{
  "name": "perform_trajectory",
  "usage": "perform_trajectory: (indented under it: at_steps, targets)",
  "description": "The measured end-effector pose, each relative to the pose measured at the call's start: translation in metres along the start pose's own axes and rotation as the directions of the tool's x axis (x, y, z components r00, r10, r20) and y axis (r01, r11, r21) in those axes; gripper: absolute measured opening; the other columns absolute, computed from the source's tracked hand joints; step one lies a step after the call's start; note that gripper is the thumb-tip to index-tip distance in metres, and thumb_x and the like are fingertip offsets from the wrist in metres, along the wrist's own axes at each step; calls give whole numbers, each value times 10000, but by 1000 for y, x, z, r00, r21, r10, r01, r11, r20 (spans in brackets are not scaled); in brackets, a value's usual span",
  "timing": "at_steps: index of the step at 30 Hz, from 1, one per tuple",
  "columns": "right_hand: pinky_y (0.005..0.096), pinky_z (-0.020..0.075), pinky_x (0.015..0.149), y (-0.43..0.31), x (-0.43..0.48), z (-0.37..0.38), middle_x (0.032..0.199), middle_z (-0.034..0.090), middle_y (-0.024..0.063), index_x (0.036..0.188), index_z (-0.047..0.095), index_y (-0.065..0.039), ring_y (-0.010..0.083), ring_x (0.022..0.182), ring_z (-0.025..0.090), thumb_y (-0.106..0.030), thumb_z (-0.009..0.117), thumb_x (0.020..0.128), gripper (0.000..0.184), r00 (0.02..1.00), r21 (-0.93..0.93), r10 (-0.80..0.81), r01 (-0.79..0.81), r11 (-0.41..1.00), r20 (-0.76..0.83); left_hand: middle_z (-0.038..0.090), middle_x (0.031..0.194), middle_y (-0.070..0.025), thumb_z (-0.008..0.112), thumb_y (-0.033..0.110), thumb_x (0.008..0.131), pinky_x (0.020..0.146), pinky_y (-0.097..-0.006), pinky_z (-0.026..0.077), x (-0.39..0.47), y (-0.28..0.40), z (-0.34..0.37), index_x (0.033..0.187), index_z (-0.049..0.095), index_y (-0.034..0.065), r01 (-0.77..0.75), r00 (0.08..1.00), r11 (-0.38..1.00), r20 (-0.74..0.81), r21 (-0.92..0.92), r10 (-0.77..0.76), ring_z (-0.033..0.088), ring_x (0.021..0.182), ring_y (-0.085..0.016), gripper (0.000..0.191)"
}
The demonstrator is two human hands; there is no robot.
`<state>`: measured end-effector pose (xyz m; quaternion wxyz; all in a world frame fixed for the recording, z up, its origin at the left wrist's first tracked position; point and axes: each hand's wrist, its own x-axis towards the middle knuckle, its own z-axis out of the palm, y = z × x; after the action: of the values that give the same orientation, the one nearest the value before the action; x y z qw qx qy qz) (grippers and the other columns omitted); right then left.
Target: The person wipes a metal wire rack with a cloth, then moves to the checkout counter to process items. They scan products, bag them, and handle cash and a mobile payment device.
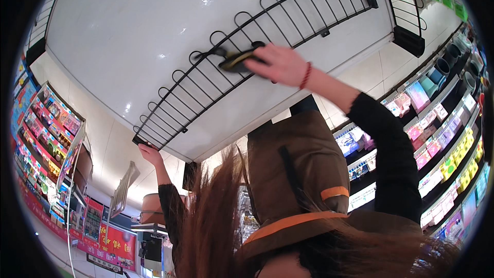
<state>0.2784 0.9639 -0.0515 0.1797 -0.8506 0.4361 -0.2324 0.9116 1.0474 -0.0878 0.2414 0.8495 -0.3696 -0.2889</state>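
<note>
A black wire shelf guard (216, 81) with looped tops runs diagonally over a glossy white shelf panel (115, 46). My right hand (279, 63), with a red cord bracelet at the wrist, holds a dark cloth-like item with a yellow edge (235, 61) against the guard's wires near its middle. Motion blur hides what exactly that item is. At the guard's lower left end, my left hand (151, 153) grips the black end piece, its fingertips partly hidden. I wear a brown apron (297, 162) with orange trim over black sleeves.
Similar wire guards stand at the upper right (403, 4) and far left (40, 27). Stocked display shelves (436, 123) line the right side, with cups and packaged goods. Another goods rack (50, 131) is at left, near a white cable (68, 216). Pale floor tiles (370, 69) show beyond the panel.
</note>
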Motion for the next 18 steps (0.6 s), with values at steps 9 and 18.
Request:
perform_trajectory:
  at_steps: [9, 18]
  targets:
    - [362, 577, 715, 145, -120, -165, 1136, 603, 73, 1270, 676, -185, 270, 952, 646, -16, 774, 671, 629, 939, -413, 326, -339, 845, -105, 662, 1184, -240, 274, 572, 1068, 870, -508, 522, 7, 11, -15, 1348, 532, 60, 45, 998, 752, -68, 658, -1, 648, 1063, -384, 637]
    - [381, 539, 752, 78, -10, -100, 1168, 595, 100, 1173, 694, -179, 284, 958, 626, -56, 659, 762, 430, 853, 98, 414, -404, 909, -318, 501, 1434, -288, 581, 430, 994, 1143, -506, 342, -82, 178, 194, 1416, 464, -99, -454, 828, 644, 25, 615, 560, 435, 1358, -444, 687]
